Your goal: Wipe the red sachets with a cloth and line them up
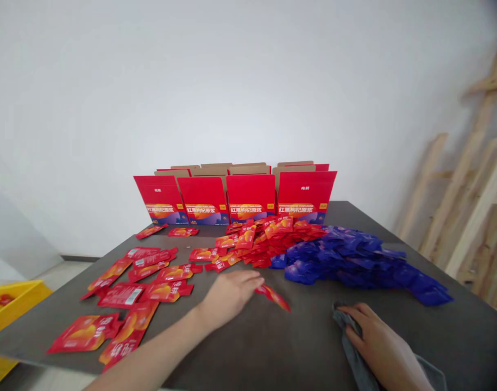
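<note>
My left hand [227, 296] reaches over the dark table [297, 347] and pinches one red sachet [275, 297] by its end, lifting it slightly off the surface. My right hand [376, 339] rests near the table's front right with its fingers curled on a grey cloth [356, 361]. A heap of red sachets [264, 241] lies in the middle, and a pile of blue sachets [354, 263] spreads to the right of it. More red sachets [142, 277] lie spread out flat on the left side.
A row of open red cartons [236, 198] stands at the table's far edge against a white wall. A yellow crate [7, 304] sits low at the left. Wooden frames [472, 201] lean against the wall at the right.
</note>
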Motion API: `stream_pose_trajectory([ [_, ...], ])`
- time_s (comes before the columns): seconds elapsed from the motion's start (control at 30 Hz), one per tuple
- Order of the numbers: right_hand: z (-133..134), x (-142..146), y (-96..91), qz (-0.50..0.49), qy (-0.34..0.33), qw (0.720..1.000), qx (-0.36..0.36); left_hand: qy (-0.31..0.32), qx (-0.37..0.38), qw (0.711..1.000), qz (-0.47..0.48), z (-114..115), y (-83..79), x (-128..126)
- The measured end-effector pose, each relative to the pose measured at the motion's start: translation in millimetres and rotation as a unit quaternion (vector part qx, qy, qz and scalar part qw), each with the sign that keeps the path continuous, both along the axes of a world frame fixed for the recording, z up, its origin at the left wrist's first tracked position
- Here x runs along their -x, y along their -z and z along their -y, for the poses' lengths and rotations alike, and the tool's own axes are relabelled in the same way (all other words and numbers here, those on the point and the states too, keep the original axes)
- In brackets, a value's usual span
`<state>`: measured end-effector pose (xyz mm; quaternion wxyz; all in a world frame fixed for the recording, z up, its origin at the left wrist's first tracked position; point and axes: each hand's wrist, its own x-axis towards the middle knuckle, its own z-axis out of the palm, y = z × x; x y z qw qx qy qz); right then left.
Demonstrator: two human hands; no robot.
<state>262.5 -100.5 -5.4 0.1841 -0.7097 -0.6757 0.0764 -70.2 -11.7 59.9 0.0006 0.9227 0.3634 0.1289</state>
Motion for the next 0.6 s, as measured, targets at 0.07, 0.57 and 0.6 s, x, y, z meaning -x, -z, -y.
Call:
stream_pose_trajectory([
  [0.07,-3,0,-11.4,0.010,0.002,1.000,-0.016,0.069,0.021,0.997,0.002,14,18.8,-29],
  [0.57,-7,67,-10.3,0.100,-0.106,0.989,-0.013,-0.005,0.189,0.973,0.132,19,51.4,-62],
  [0.6,-7,58,-7.5,0.109,-0.092,0.990,-0.010,-0.004,0.189,0.973,0.130,20,52.7,-62],
])
